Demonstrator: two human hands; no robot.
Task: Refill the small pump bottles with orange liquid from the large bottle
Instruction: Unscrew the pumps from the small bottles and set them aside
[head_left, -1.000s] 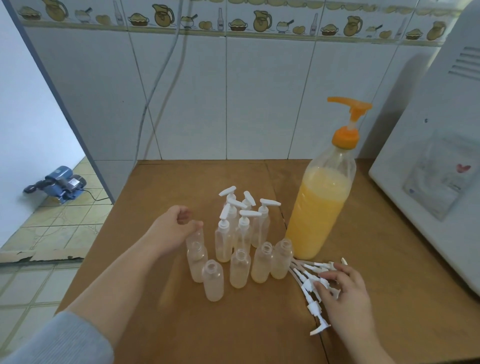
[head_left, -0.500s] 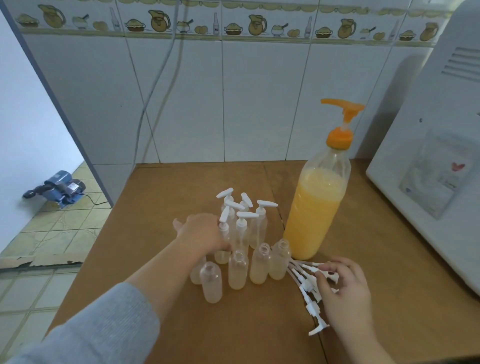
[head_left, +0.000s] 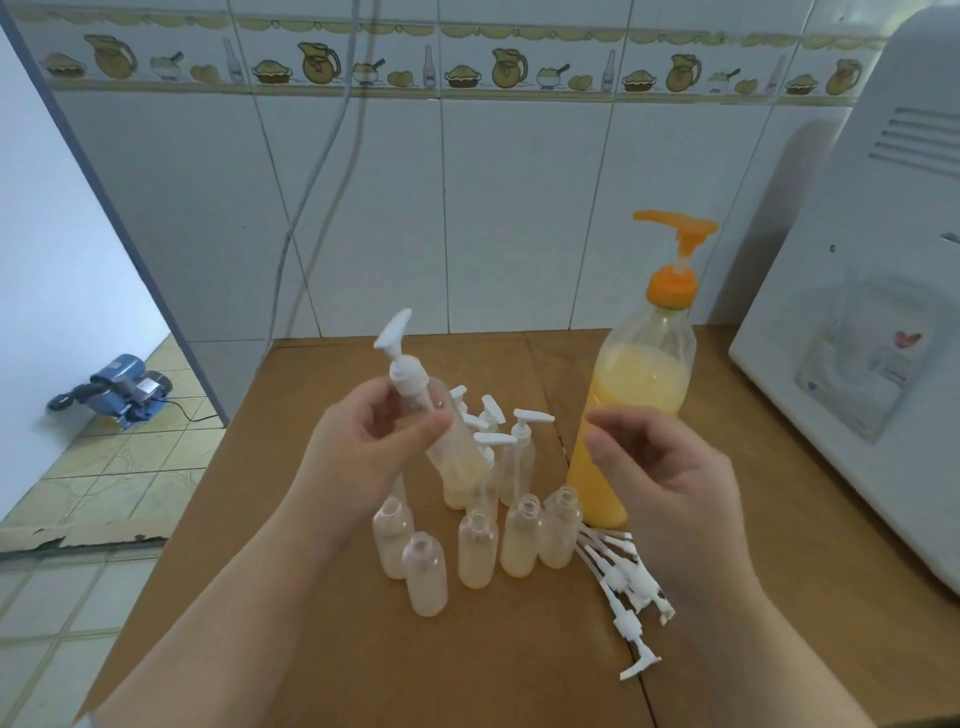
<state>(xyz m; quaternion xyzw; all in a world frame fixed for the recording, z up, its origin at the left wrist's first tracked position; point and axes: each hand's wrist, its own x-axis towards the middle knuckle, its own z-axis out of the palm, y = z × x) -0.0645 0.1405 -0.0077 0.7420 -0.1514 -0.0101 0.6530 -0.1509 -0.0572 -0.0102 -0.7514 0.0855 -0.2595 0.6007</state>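
Small pump bottle (head_left: 445, 431) with white pump head attached was held tilted above the tabletop (head_left: 322, 649), left of centre, pump pointing up and left; a little pale orange liquid sat in its lower end. Left hand (head_left: 358, 457) gripped it, thumb and fingers curled round the upper body just below the pump collar. Right hand (head_left: 670, 483) hovered to the right of it, well apart from the bottle, fingers loosely curled and holding nothing. Large bottle (head_left: 631, 415) stood upright at the right, behind the right hand, about two-thirds full of orange liquid, orange pump (head_left: 675, 244) on top. Capped small bottles (head_left: 519, 452) stood in a cluster behind and just right of the held one, near the large bottle. Five uncapped small bottles (head_left: 478, 545) stood nearer, in a loose group on the tabletop, each with a trace of pale liquid. Loose white pump heads (head_left: 631, 587) with dip tubes lay in a pile at the near right, just beside the uncapped group and close to the large bottle's base. White appliance (head_left: 857, 364) occupied the far right edge. Tiled wall (head_left: 467, 208) behind; blue motor (head_left: 124, 387) on the floor at far left.
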